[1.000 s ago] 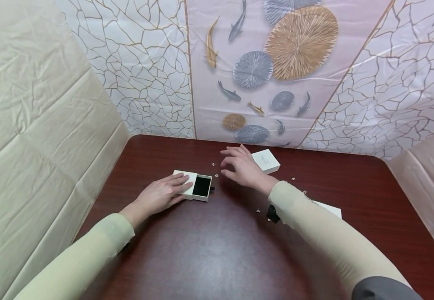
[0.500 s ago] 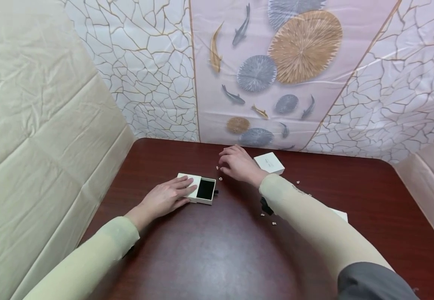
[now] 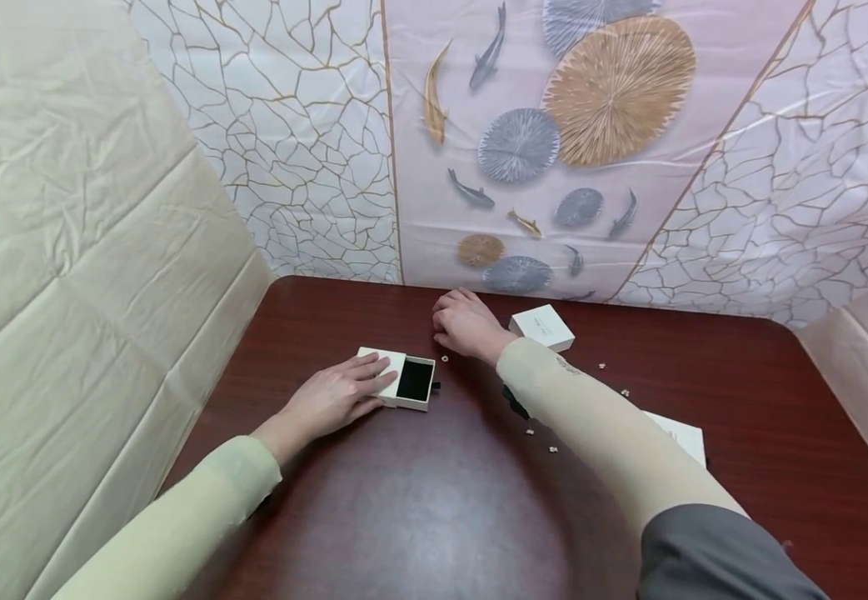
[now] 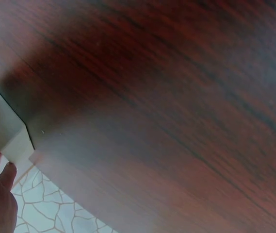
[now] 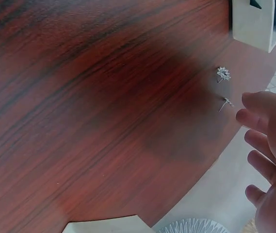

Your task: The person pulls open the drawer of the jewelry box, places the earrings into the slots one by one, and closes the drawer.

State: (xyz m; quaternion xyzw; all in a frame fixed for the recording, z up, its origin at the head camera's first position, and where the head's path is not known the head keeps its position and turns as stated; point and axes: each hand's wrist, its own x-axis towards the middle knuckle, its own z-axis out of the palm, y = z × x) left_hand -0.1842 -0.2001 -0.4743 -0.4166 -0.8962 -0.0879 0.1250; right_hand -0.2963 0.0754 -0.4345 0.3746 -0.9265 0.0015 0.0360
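Two ear studs (image 5: 223, 74) right of the drawer box (image 3: 400, 367) are almost touched by a loosely parted right hand (image 3: 467, 323); box pressed by straight-fingered left hand (image 3: 335, 392).

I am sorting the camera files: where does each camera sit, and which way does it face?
Head: worn on the head, facing forward and down at the table; both sleeves, left hand and right hand show.
Left wrist: on that wrist, facing across the table; part of that hand shows.
Right wrist: likewise, towards two earrings; that hand's fingers show.
Shared, head and right wrist: the half-open box.
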